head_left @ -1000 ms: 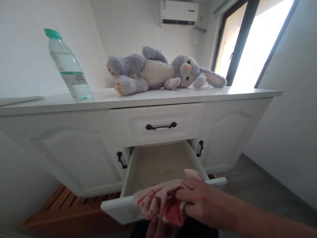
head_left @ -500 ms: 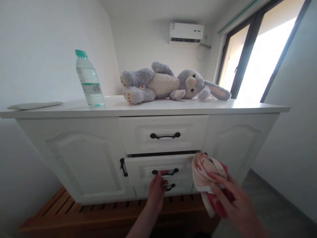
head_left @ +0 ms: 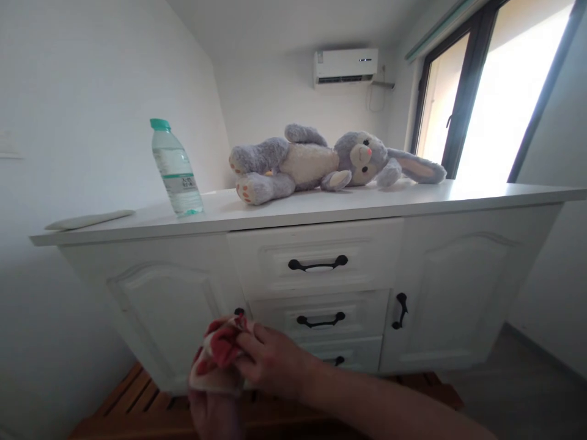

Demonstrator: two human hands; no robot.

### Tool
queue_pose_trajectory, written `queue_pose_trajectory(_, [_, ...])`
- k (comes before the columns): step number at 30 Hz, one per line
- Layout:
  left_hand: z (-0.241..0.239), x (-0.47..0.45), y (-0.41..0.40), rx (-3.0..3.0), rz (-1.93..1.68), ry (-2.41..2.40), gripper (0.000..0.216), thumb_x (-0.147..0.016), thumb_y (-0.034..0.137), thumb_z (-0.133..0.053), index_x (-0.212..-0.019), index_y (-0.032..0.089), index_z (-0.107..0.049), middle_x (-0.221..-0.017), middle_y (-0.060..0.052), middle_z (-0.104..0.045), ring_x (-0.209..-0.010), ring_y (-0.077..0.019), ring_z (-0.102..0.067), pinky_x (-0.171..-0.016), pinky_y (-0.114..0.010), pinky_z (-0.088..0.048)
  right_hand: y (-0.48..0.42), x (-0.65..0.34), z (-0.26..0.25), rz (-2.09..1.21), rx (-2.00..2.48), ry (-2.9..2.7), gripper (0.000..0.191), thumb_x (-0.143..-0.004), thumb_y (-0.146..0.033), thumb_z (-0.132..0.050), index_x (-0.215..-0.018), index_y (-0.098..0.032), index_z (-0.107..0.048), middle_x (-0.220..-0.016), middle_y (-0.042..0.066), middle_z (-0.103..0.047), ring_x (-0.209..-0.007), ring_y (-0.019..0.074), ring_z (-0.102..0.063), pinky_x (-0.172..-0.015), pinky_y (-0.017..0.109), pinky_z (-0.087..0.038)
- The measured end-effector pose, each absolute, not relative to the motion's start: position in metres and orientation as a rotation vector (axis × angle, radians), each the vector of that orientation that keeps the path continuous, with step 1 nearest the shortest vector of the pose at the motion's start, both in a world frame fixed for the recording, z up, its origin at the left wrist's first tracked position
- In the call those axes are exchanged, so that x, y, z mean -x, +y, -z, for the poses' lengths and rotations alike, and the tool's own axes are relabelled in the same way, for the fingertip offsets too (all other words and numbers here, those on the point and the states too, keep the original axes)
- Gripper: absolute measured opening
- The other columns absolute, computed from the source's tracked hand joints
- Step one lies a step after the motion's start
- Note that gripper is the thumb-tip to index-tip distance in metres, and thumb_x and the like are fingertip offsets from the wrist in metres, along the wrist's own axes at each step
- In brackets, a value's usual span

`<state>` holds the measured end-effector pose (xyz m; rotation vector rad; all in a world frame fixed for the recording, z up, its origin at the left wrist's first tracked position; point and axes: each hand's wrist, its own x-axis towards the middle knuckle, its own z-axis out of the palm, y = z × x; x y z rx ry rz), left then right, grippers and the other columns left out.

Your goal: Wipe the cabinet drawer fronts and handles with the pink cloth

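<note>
the left hand is half cut off at the bottom edge under a red and pink cloth, its fingers' state impossible to tell, while the right hand has its fingers closed on the cloth before the white cabinet, whose three drawers sit shut, contents unseen.
</note>
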<state>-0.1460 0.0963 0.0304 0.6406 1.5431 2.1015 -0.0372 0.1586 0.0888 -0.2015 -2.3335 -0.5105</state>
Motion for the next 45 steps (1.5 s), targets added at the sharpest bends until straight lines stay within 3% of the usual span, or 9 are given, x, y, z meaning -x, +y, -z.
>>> queue_pose_trajectory(4, [-0.026, 0.146, 0.123, -1.111, -1.939, 1.816, 0.061, -0.092, 0.043, -0.052, -0.147, 0.017, -0.046, -0.160, -0.014, -0.043, -0.150, -0.0303, -0.034, -0.127, -0.046, -0.021, 0.208, 0.049, -0.063, 0.549, 0.351, -2.400, 0.024, -0.098, -0.020, -0.050, -0.111, -0.007, -0.067, -0.117, 0.015, -0.066, -0.120, 0.0254, -0.054, -0.097, 0.036, -0.052])
queue_pose_trajectory(8, [-0.007, 0.108, 0.152, -1.443, -1.798, 1.956, 0.056, -0.098, 0.040, -0.038, -0.145, 0.013, -0.048, -0.162, -0.017, -0.039, -0.151, -0.0268, -0.033, -0.127, -0.045, -0.024, 0.220, 0.009, -0.052, 0.575, 0.427, -2.368, 0.037, -0.099, -0.019, -0.049, -0.131, -0.003, -0.058, -0.120, 0.015, -0.066, -0.122, 0.0261, -0.053, -0.100, 0.037, -0.051])
queue_pose_trajectory(16, [0.003, -0.033, 0.159, -1.983, -1.399, 1.485, 0.055, -0.099, 0.027, -0.032, -0.154, 0.019, -0.032, -0.168, -0.015, -0.027, -0.155, -0.0261, -0.019, -0.125, -0.053, -0.026, 0.209, -0.174, -0.044, 0.715, 0.770, -2.335, 0.024, -0.091, -0.010, -0.059, -0.111, -0.005, -0.071, -0.123, 0.021, -0.066, -0.123, 0.0305, -0.057, -0.099, 0.045, -0.056])
queue_pose_trajectory(21, [-0.014, -0.099, 0.168, -2.132, -1.198, 1.197, 0.060, -0.099, 0.026, -0.032, -0.157, 0.015, -0.020, -0.170, -0.015, -0.016, -0.156, -0.0263, -0.011, -0.126, -0.052, -0.024, 0.202, -0.252, -0.040, 0.725, 0.976, -2.270, 0.037, -0.091, -0.007, -0.054, -0.127, -0.006, -0.064, -0.132, 0.023, -0.061, -0.134, 0.0322, -0.050, -0.103, 0.049, -0.054])
queue_pose_trajectory(24, [0.003, -0.104, 0.168, -2.106, -1.130, 1.160, 0.060, -0.098, 0.024, -0.033, -0.156, 0.014, -0.025, -0.168, -0.015, -0.024, -0.155, -0.0260, -0.019, -0.126, -0.051, -0.025, 0.199, -0.259, -0.010, 0.680, 1.025, -2.259, 0.044, -0.090, -0.006, -0.055, -0.133, -0.005, -0.059, -0.134, 0.024, -0.061, -0.137, 0.0320, -0.049, -0.106, 0.050, -0.053])
queue_pose_trajectory(28, [0.055, -0.089, 0.163, -2.020, -0.921, 1.212, 0.058, -0.094, 0.018, -0.034, -0.152, 0.010, -0.035, -0.164, -0.017, -0.033, -0.153, -0.0264, -0.027, -0.126, -0.050, -0.027, 0.201, -0.249, 0.065, 0.629, 1.089, -2.303, 0.048, -0.084, 0.000, -0.059, -0.131, -0.010, -0.063, -0.130, 0.019, -0.065, -0.128, 0.0297, -0.058, -0.103, 0.044, -0.055])
queue_pose_trajectory(32, [0.094, -0.065, 0.156, -2.012, -0.869, 1.243, 0.064, -0.089, 0.012, -0.036, -0.153, 0.010, -0.031, -0.165, -0.015, -0.029, -0.154, -0.0254, -0.023, -0.127, -0.051, -0.024, 0.208, -0.224, 0.119, 0.604, 1.170, -2.264, 0.043, -0.083, -0.003, -0.064, -0.125, -0.012, -0.069, -0.124, 0.018, -0.069, -0.118, 0.0305, -0.064, -0.096, 0.042, -0.058])
queue_pose_trajectory(39, [0.125, 0.049, 0.138, -1.851, -1.222, 1.622, 0.060, -0.094, 0.015, -0.031, -0.154, 0.011, -0.029, -0.166, -0.018, -0.023, -0.154, -0.0254, -0.018, -0.125, -0.052, -0.025, 0.209, -0.069, 0.123, 0.433, 1.020, -2.312, 0.041, -0.086, -0.011, -0.066, -0.127, -0.015, -0.067, -0.126, 0.014, -0.068, -0.121, 0.0280, -0.061, -0.096, 0.036, -0.056])
queue_pose_trajectory(45, [0.104, 0.153, 0.137, -1.859, -1.427, 1.845, 0.053, -0.098, 0.023, -0.035, -0.151, 0.017, -0.039, -0.159, -0.018, -0.043, -0.150, -0.0252, -0.033, -0.120, -0.051, -0.035, 0.209, 0.058, 0.086, 0.425, 0.881, -2.302, 0.029, -0.085, -0.016, -0.070, -0.113, -0.007, -0.073, -0.113, 0.015, -0.073, -0.108, 0.0257, -0.066, -0.095, 0.034, -0.057])
